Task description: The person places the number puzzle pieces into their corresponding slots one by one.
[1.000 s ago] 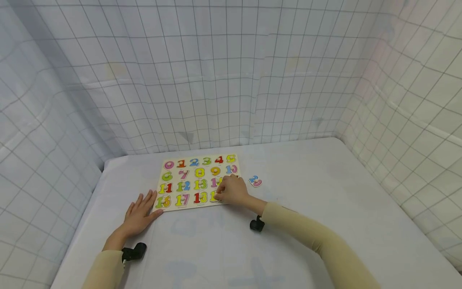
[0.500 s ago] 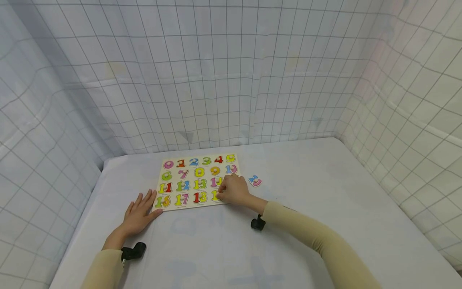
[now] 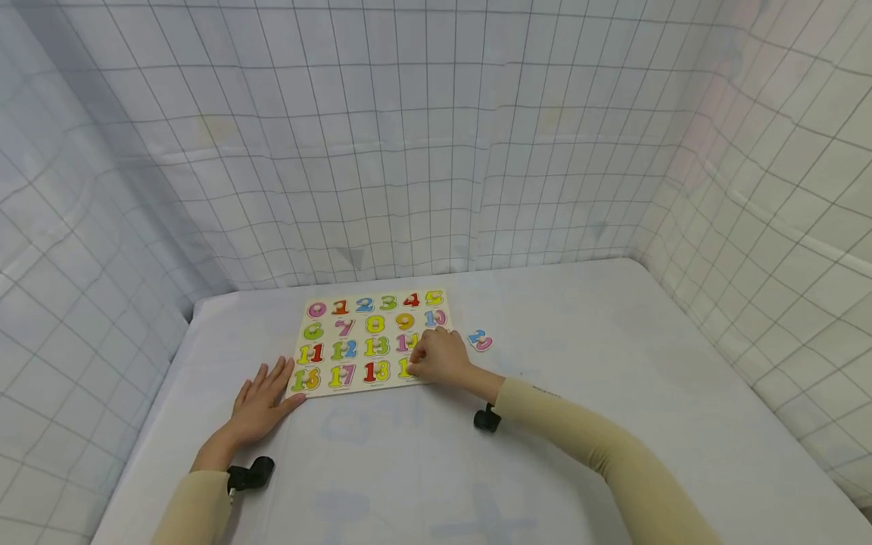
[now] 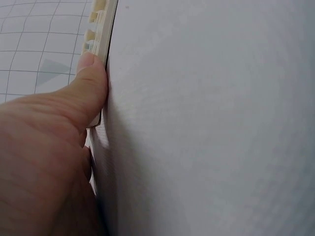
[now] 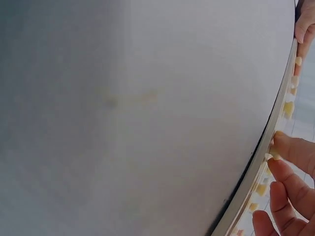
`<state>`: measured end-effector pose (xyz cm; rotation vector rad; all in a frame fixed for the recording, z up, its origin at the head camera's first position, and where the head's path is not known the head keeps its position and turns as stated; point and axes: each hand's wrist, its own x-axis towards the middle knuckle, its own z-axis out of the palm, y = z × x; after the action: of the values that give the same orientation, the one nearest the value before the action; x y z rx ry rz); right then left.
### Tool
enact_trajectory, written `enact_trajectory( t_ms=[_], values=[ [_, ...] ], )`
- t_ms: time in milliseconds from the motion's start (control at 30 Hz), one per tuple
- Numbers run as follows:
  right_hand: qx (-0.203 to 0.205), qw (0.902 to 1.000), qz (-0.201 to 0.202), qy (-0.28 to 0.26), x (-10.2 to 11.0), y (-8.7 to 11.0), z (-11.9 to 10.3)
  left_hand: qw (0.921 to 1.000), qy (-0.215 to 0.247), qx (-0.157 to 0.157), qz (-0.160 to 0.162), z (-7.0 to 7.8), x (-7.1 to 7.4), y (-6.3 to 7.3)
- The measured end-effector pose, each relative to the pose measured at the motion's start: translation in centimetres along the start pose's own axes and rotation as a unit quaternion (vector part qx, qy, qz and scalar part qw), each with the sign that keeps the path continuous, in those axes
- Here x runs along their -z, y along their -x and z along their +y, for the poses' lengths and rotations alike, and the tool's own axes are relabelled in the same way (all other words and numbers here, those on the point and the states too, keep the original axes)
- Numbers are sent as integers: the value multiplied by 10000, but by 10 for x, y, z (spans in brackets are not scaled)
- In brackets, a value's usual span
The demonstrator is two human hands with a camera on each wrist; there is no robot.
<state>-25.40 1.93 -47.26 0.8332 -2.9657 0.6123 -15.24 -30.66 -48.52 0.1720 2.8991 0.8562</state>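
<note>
A number puzzle board (image 3: 359, 327) lies on the table, filled with colourful number pieces that have small knobs. My left hand (image 3: 259, 405) rests at its left edge with the fingers spread. In the left wrist view, the thumb (image 4: 91, 81) presses along the board's side. At the lower right corner, my right hand (image 3: 441, 357) pinches the knob of a number piece (image 3: 404, 368). Its yellow 1 shows, while the second digit is hidden by the fingers. The right wrist view shows thumb and index finger (image 5: 290, 184) meeting at that knob, close over the board.
To the right of the board lies a loose 20 piece (image 3: 481, 341), with a blue 2 and a pink 0. A white cloth covers the table (image 3: 599, 341). Gridded white curtains (image 3: 436, 151) surround it at the back and sides.
The right hand has shifted very slightly to the right at the lower right corner, still pinching the number piece. The left hand stays against the board's left edge.
</note>
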Motion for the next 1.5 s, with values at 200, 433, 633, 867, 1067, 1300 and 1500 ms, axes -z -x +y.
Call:
enact_trajectory(
  t_ms=[200, 433, 633, 867, 1067, 1300, 1500],
  values=[
    [79, 9991, 282, -303, 14, 4, 16, 10000, -38, -4, -48, 1, 0, -3],
    [-649, 9928, 810, -596, 37, 11, 52, 10000, -63, -7, -55, 0, 1, -4],
    [-1363, 9857, 821, -549, 39, 23, 79, 10000, -14, 26, -61, -1, 0, -2],
    [-1791, 9792, 761, -569, 37, 32, 99, 10000, 9, 8, -48, -3, -3, -1],
    [-1926, 9778, 653, -502, 42, 33, 101, 10000, -17, 7, -34, -6, -2, -3],
    [-1811, 9815, 566, -275, 42, 30, 103, 10000, -5, 20, -44, -4, 0, -3],
    [-1573, 9864, 477, 59, 42, 27, 101, 10000, -61, 30, -46, -3, 0, -4]
  ],
)
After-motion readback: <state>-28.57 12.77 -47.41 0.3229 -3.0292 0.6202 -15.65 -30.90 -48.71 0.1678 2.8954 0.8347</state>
